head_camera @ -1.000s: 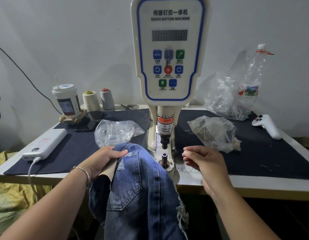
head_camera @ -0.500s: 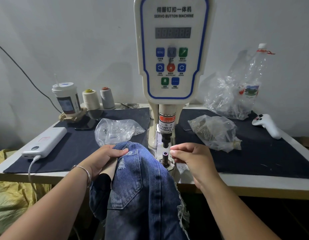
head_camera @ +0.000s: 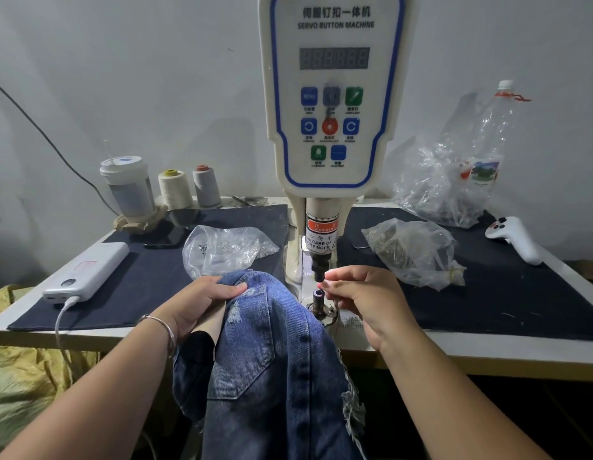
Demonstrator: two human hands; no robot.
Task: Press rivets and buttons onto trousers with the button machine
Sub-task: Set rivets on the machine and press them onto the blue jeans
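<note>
Blue ripped denim trousers (head_camera: 272, 360) hang over the table's front edge and down between my arms. My left hand (head_camera: 202, 300) grips their top fold beside the machine. The white servo button machine (head_camera: 333, 94) stands in the middle, its black punch (head_camera: 319, 268) above the lower die (head_camera: 318, 298). My right hand (head_camera: 361, 293) has curled fingers at the gap between punch and die; its fingertips pinch together right by the die's top, and whatever small piece they hold is too small to make out.
A clear bag of silvery fasteners (head_camera: 225, 249) lies left of the machine, a bag of brassy ones (head_camera: 411, 250) right. Power bank (head_camera: 89, 270), cup (head_camera: 129, 187), thread cones (head_camera: 189, 189), crumpled bags with bottle (head_camera: 454, 180) and white controller (head_camera: 514, 239) sit on the dark mat (head_camera: 521, 293).
My right hand has moved left and forward from the table's front edge to the punch and die. My left hand stays on the trousers.
</note>
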